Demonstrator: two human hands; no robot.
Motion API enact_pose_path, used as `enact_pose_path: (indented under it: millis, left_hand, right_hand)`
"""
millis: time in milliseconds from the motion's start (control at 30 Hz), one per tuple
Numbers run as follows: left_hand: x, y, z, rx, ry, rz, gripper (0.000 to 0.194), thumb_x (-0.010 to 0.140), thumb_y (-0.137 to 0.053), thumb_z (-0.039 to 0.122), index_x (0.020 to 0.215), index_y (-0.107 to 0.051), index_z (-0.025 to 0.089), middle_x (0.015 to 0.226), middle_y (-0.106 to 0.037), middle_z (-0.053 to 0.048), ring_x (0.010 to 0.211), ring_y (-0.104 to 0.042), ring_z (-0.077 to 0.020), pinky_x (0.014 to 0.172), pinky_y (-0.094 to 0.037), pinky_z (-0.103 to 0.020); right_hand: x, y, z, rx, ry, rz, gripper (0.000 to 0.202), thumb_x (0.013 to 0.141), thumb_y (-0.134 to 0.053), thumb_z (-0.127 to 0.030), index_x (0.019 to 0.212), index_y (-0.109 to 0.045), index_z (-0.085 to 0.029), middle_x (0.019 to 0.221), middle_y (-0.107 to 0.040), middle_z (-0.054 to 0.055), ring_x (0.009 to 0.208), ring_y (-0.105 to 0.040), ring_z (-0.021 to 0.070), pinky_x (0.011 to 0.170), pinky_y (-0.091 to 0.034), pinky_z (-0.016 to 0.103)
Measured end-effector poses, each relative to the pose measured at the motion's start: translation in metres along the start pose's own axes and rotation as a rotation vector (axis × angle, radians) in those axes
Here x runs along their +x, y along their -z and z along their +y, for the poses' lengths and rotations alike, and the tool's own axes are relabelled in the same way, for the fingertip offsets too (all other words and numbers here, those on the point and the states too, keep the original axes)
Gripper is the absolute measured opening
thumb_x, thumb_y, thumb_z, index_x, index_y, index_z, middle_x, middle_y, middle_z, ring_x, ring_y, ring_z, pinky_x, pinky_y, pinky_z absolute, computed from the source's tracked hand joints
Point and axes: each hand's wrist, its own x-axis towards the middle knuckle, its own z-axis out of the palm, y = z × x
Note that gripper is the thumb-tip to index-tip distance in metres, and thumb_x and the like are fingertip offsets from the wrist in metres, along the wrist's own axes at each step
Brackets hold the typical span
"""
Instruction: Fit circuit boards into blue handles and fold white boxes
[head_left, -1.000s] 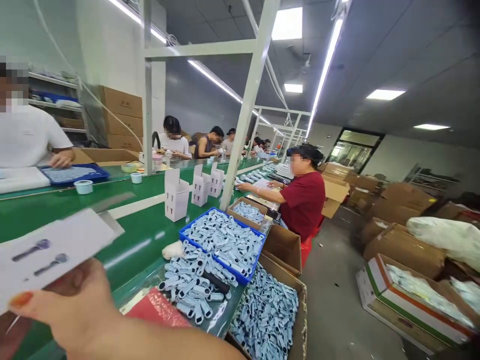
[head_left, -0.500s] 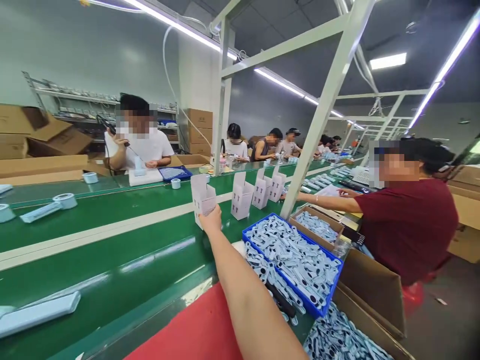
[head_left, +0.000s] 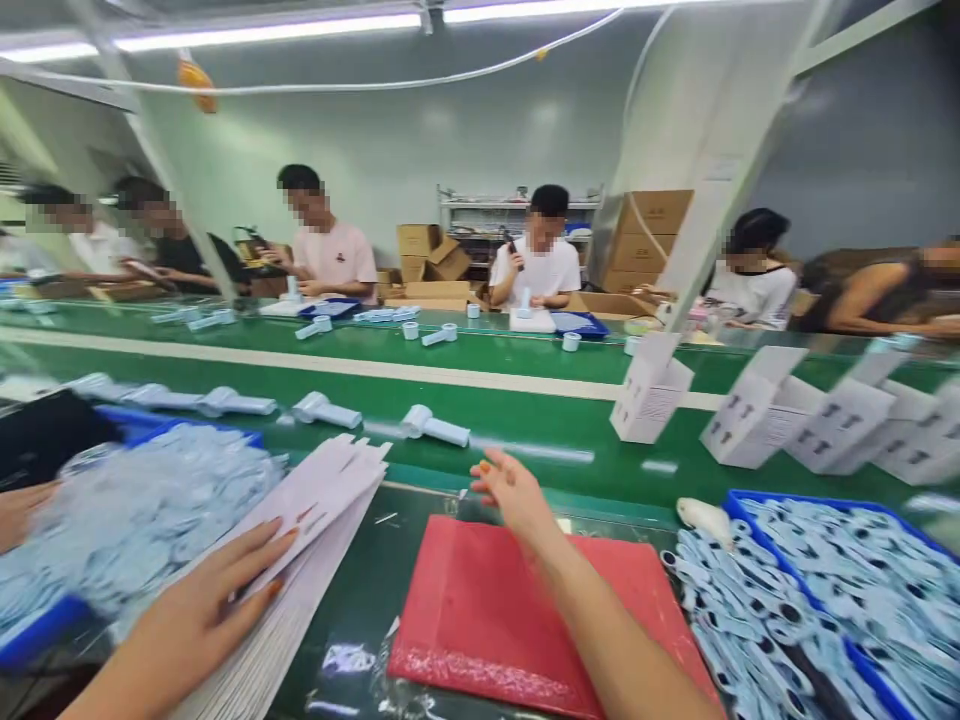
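My left hand [head_left: 202, 600] lies with spread fingers on a slanted stack of flat white cartons [head_left: 330, 500]; the fingertips touch the top carton near its edge. My right hand [head_left: 514, 495] hangs above the far edge of a red mat [head_left: 465, 600], fingers apart and nothing in them. Beyond it, on the green belt [head_left: 525, 430], lies a pale blue handheld device with a round head [head_left: 435, 425]. To the right, an upright white box [head_left: 649, 400] with its flap raised stands on the belt, and several similar boxes [head_left: 757, 410] stand farther right.
A blue tray [head_left: 45, 635] of bagged pale blue parts stands at left, with another person's hand [head_left: 26, 515] beside it. Small blue parts [head_left: 750, 620] are heaped at right by another blue tray [head_left: 885, 690]. Several people work across the belt. A slanted frame post [head_left: 739, 190] rises at right.
The view has swung left. My right hand has let go of the upright white box and come back over the red mat. My left hand and the carton stack have come into view.
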Motion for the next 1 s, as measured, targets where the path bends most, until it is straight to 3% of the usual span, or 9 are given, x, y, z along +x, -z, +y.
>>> enact_pose_path:
  millis: [67, 167, 300, 433, 567, 700, 833, 933, 1000]
  left_hand:
    - [-0.008, 0.002, 0.003, 0.045, -0.036, -0.06, 0.039, 0.099, -0.051, 0.059, 0.135, -0.063, 0.049, 0.144, -0.062, 0.007, 0.124, -0.067, -0.027, 0.094, -0.065, -0.036]
    - [-0.008, 0.0, 0.009, 0.035, -0.087, -0.044, 0.038, 0.102, -0.05, 0.056, 0.137, -0.062, 0.047, 0.146, -0.06, 0.005, 0.126, -0.066, -0.0253, 0.1, -0.062, -0.033]
    - [-0.012, -0.001, 0.017, 0.082, -0.206, 0.013, 0.039, 0.105, -0.049, 0.043, 0.142, -0.058, 0.043, 0.148, -0.058, 0.003, 0.128, -0.063, -0.0244, 0.101, -0.061, -0.033]
    - [-0.017, 0.0, 0.038, 0.166, -0.421, -0.013, 0.047, 0.103, -0.048, 0.022, 0.147, -0.053, 0.037, 0.158, -0.047, 0.002, 0.148, -0.043, -0.0258, 0.121, -0.044, -0.043]
    - [0.004, 0.006, 0.056, 0.166, -0.49, -0.053, 0.052, 0.103, -0.052, 0.028, 0.154, -0.044, 0.032, 0.165, -0.035, -0.001, 0.155, -0.029, -0.0279, 0.128, -0.029, -0.045]
    - [0.056, 0.013, 0.062, 0.12, -0.375, 0.06, 0.057, 0.105, -0.046, 0.037, 0.16, -0.033, 0.026, 0.165, -0.035, -0.008, 0.153, -0.031, -0.0346, 0.127, -0.025, -0.052]
    - [0.116, 0.007, 0.077, -0.126, -0.281, 0.002, 0.05, 0.107, -0.041, 0.045, 0.152, -0.047, 0.026, 0.123, -0.063, -0.008, 0.107, -0.064, -0.0231, 0.09, -0.052, -0.032]
    - [0.155, -0.003, 0.102, -0.32, -0.386, -0.023, 0.045, 0.106, -0.044, 0.044, 0.144, -0.057, 0.025, 0.097, -0.059, -0.004, 0.083, -0.061, -0.0161, 0.073, -0.049, -0.025]
    - [0.176, -0.008, 0.123, -0.424, -0.49, -0.028, 0.041, 0.106, -0.047, 0.043, 0.141, -0.06, 0.027, 0.09, -0.056, -0.002, 0.077, -0.058, -0.0139, 0.068, -0.047, -0.023]
  right_hand:
    - [-0.022, -0.033, 0.015, 0.073, -0.074, -0.174, 0.062, 0.092, -0.069, -0.051, 0.14, -0.056, -0.015, 0.114, -0.074, 0.014, 0.087, -0.075, 0.0209, 0.072, -0.058, 0.029]
    - [-0.04, -0.065, 0.03, 0.157, -0.148, -0.294, 0.065, 0.089, -0.071, -0.063, 0.134, -0.059, -0.018, 0.111, -0.074, 0.013, 0.081, -0.075, 0.0173, 0.065, -0.056, 0.024]
    - [-0.038, -0.086, 0.037, 0.227, -0.198, -0.335, 0.066, 0.087, -0.068, -0.073, 0.126, -0.06, -0.019, 0.11, -0.073, 0.011, 0.079, -0.073, 0.0144, 0.064, -0.055, 0.022]
    - [-0.03, -0.094, 0.04, 0.264, -0.168, -0.357, 0.069, 0.07, -0.082, -0.074, 0.106, -0.066, -0.018, 0.095, -0.073, 0.008, 0.076, -0.071, 0.0183, 0.062, -0.057, 0.026]
    - [-0.034, -0.08, 0.033, 0.311, -0.09, -0.353, 0.077, 0.065, -0.084, -0.074, 0.118, -0.068, -0.021, 0.094, -0.072, 0.007, 0.082, -0.069, 0.0232, 0.067, -0.059, 0.033]
    - [-0.054, -0.044, 0.009, 0.352, -0.001, -0.381, 0.08, 0.072, -0.081, -0.072, 0.133, -0.066, -0.022, 0.103, -0.073, 0.008, 0.088, -0.068, 0.0234, 0.072, -0.06, 0.035]
    - [-0.088, -0.01, -0.016, 0.375, 0.136, -0.476, 0.066, 0.079, -0.082, -0.061, 0.131, -0.068, -0.023, 0.112, -0.072, 0.007, 0.099, -0.067, 0.0206, 0.086, -0.058, 0.032]
    - [-0.109, 0.008, -0.026, 0.317, 0.209, -0.395, 0.067, 0.077, -0.085, -0.056, 0.134, -0.066, -0.027, 0.119, -0.07, 0.005, 0.108, -0.065, 0.0196, 0.093, -0.056, 0.03]
    - [-0.116, 0.019, -0.026, 0.32, 0.209, -0.301, 0.068, 0.073, -0.088, -0.057, 0.13, -0.066, -0.026, 0.117, -0.071, 0.005, 0.103, -0.066, 0.0201, 0.086, -0.059, 0.031]
